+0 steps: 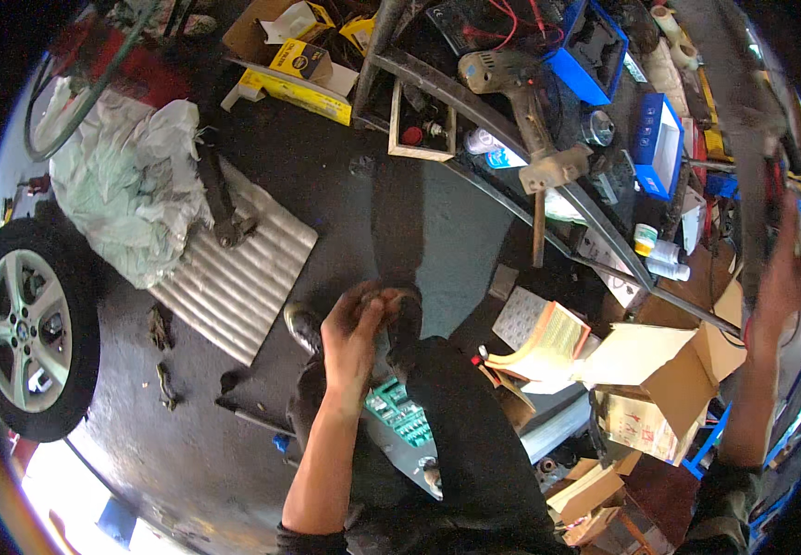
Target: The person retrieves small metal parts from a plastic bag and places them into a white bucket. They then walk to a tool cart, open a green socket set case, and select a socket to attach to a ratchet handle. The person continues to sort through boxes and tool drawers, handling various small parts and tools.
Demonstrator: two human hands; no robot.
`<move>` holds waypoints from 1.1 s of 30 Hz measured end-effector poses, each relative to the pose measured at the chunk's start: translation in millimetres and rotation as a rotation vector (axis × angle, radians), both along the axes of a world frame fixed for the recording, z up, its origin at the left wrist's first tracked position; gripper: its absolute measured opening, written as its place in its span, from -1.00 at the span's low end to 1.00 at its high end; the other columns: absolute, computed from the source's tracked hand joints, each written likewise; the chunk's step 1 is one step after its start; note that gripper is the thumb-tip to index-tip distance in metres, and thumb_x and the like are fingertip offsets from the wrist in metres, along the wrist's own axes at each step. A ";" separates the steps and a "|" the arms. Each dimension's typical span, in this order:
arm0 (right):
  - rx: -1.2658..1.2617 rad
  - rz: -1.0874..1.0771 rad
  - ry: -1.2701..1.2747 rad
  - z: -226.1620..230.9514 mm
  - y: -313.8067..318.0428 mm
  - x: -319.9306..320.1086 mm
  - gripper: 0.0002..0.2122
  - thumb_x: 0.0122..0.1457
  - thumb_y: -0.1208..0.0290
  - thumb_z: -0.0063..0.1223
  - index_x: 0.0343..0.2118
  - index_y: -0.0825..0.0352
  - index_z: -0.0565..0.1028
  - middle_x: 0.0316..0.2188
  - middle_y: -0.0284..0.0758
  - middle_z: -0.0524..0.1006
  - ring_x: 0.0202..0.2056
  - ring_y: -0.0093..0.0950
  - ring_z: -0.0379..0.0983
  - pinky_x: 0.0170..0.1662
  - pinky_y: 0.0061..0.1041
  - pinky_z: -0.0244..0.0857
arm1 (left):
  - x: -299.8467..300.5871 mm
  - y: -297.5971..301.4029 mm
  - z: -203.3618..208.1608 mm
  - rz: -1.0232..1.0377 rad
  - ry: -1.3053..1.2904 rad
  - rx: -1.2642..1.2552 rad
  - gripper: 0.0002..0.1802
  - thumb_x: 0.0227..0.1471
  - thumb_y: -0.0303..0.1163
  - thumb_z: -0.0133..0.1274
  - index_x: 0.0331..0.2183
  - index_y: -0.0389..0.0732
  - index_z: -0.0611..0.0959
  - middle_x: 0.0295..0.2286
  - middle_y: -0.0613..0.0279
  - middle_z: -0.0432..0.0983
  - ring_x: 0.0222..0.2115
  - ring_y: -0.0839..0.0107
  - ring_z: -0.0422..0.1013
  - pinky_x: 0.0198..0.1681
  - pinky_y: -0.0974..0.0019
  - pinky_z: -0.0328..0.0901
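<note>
L hand (358,320) w/ fingers curled, contents unclear, R hand (789,277) blurred.

The left hand (358,319) curls its fingers near a tool set (402,413), the blurred right hand (786,282) is far right, and on the floor (206,453) a cloth (123,176) overlaps the left edge of a mat (243,277), a metal part (217,192) at its far corner.

On the dark grey floor (197,462) lie a ribbed silvery mat (252,264), a dark long-handled tool (257,421) and brown scraps (159,328).
</note>
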State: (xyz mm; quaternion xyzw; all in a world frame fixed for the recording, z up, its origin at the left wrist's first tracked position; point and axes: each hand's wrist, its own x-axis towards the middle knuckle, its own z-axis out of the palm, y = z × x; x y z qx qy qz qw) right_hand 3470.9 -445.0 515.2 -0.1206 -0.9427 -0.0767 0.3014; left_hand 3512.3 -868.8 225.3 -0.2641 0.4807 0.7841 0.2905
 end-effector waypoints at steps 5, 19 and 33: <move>-0.148 0.641 -0.461 -72.4 -102.7 60.2 -0.62 0.09 0.40 0.25 -0.01 0.34 0.52 -0.17 -0.19 0.56 -0.12 -0.32 0.51 0.02 -0.28 0.36 | -71.1 41.6 -65.9 -0.110 0.030 0.141 -0.61 0.23 -0.51 0.04 0.06 -0.46 0.46 -0.09 -0.02 0.57 -0.12 0.24 0.53 0.02 0.25 0.43; -0.389 0.286 -0.525 -537.0 -123.2 -177.4 -0.29 -0.02 0.12 0.28 0.21 0.28 0.33 0.03 0.07 0.41 0.04 0.06 0.38 0.09 -0.11 0.31 | -151.1 68.1 -142.4 -0.268 0.439 0.281 -0.44 0.16 -0.60 0.10 0.17 -0.46 0.37 0.01 -0.12 0.51 -0.02 0.17 0.50 0.15 0.19 0.35; -0.596 0.293 -0.529 -546.7 -119.0 -177.3 -0.34 -0.06 0.20 0.31 0.18 0.23 0.42 0.03 0.06 0.46 0.06 0.00 0.41 0.14 -0.18 0.32 | -125.8 78.6 -123.7 -0.258 0.622 0.104 -0.56 0.11 -0.60 0.20 0.05 -0.40 0.55 -0.18 0.16 0.63 -0.21 0.54 0.51 -0.11 0.45 0.40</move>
